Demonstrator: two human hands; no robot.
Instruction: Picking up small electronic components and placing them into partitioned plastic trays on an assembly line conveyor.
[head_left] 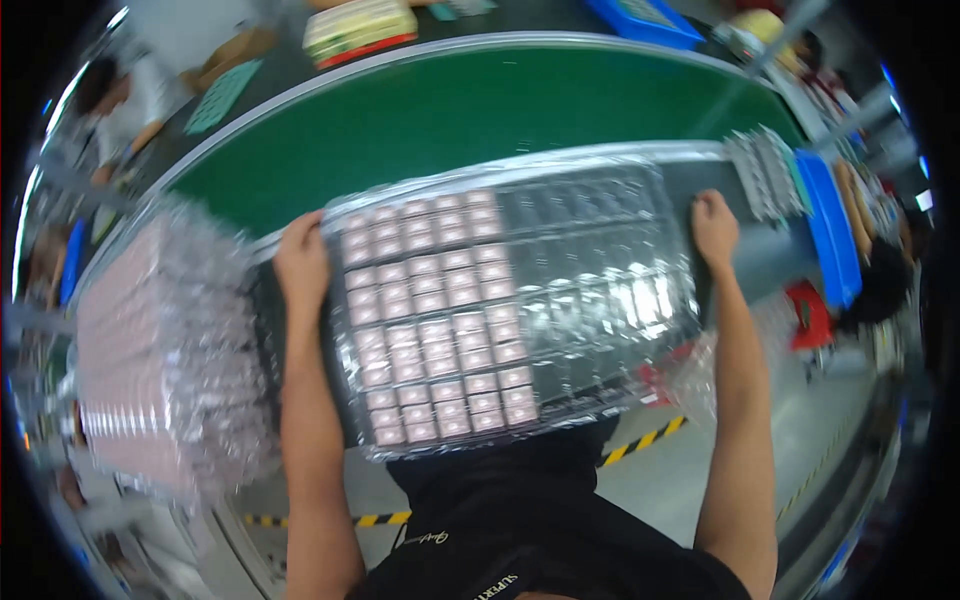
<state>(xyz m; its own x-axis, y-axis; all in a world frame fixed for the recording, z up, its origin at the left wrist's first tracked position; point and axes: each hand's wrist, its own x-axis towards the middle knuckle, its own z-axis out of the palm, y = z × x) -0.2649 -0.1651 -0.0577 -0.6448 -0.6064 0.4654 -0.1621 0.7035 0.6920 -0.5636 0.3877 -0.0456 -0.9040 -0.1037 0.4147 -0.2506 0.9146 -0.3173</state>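
A wide clear plastic blister tray [600, 300] lies level in front of my body. Rows of small pale pink box-like pieces [440, 320] fill its left half; the cells of the right half show bare, shiny plastic. My left hand [303, 262] is closed on the tray's left edge, near the far corner. Beside the far right part of the tray is my right hand [714, 232], its fingers curled in. Whether it grips the tray's rim or something else is hidden. Left of my left forearm stands a tall stack of similar clear trays [165, 350] with pink pieces.
A green conveyor belt [480, 110] curves across beyond the tray. Grey moulded trays [765, 175] and a blue bin [830, 225] stand at right, near a red object [808, 315]. Across the belt are a yellow stack [360, 30] and a blue tray [648, 20]. People sit at both sides.
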